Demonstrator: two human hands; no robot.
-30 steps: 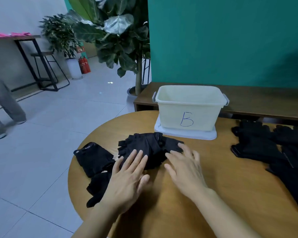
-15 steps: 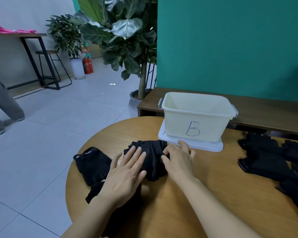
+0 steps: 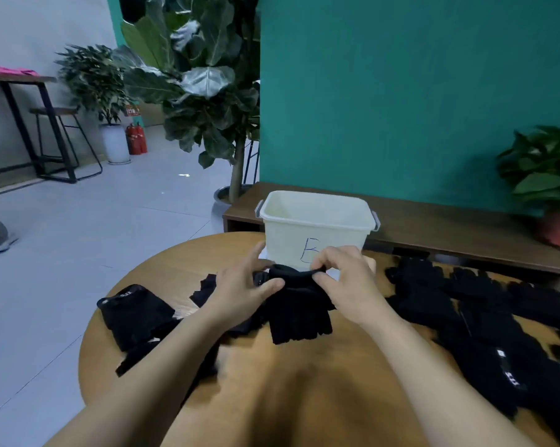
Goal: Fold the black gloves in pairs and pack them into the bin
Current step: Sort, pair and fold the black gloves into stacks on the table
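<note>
Two hands are closed on the folded pair of black gloves (image 3: 299,314): its far edge is pinched between curled fingers and thumb by the left hand (image 3: 243,285) and the right hand (image 3: 346,282). The pair is held at the near side of the bin (image 3: 314,227), over the table (image 3: 304,398). Loose gloves (image 3: 481,324) are heaped at right.
</note>
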